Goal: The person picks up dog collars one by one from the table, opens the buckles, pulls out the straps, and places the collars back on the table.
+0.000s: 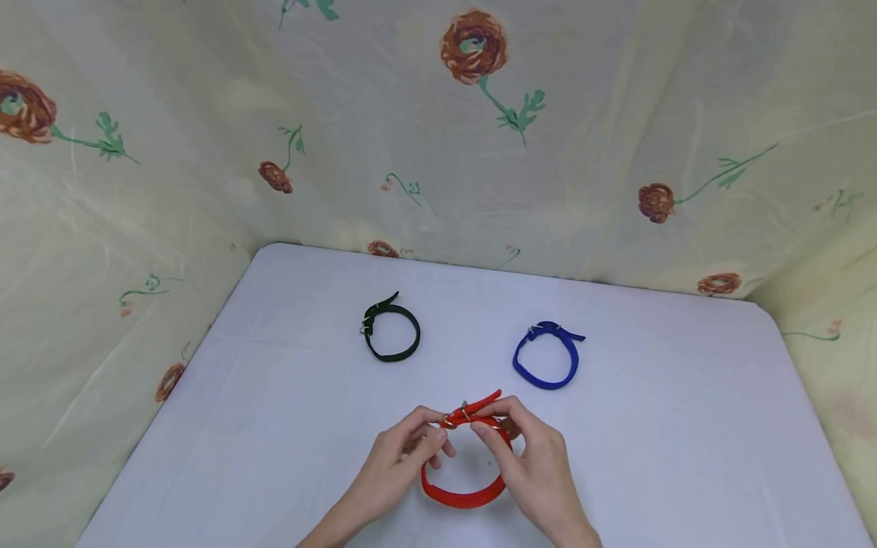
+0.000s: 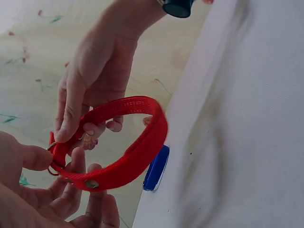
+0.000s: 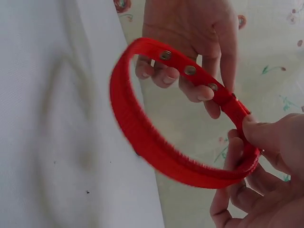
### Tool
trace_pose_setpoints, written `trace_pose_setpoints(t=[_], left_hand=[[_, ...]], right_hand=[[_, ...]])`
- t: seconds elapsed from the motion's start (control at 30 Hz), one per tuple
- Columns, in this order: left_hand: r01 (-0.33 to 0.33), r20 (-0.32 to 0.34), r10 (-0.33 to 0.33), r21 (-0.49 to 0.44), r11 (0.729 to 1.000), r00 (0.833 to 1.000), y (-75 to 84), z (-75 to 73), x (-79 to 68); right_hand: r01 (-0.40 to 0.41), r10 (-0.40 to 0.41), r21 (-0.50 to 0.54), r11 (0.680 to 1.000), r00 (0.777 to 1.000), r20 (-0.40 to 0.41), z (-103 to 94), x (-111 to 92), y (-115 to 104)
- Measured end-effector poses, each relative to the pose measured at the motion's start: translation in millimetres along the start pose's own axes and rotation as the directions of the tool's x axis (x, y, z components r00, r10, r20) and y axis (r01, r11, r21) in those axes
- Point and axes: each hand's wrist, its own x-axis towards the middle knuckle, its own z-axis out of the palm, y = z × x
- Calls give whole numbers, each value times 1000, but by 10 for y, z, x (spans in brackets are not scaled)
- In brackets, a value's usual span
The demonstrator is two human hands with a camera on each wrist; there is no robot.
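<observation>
Both hands hold a red buckle collar point(image 1: 460, 499), its loop raised off the white table. With thumb and fingers, the left hand point(image 1: 393, 463) pinches it beside a metal ring near the buckle point(image 1: 466, 412). On the other side of the buckle the right hand point(image 1: 537, 460) pinches the strap, and the free strap end points up and right. Metal eyelets point(image 3: 190, 70) line part of the band in the right wrist view. Farther back lie a black collar point(image 1: 415, 335) on the left and a blue collar point(image 1: 522, 371) on the right, both as loops.
A white-covered table point(image 1: 288, 365) lies under everything. Behind it and along both sides hangs a cream cloth point(image 1: 370, 106) printed with flowers. A dark rounded object point(image 2: 177, 8) shows near the right wrist in the left wrist view.
</observation>
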Motion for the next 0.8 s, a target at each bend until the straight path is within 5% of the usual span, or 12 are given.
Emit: trace_pose_setpoints(t=[0.33, 0.8], left_hand=[[14, -78, -10, 45, 999, 997, 24, 6, 1], [63, -86, -62, 1, 998, 994, 68, 9, -21]], right_hand=[[121, -119, -21, 992, 990, 74, 10, -2, 32], [2, -1, 23, 1000, 999, -49, 73, -25, -8]])
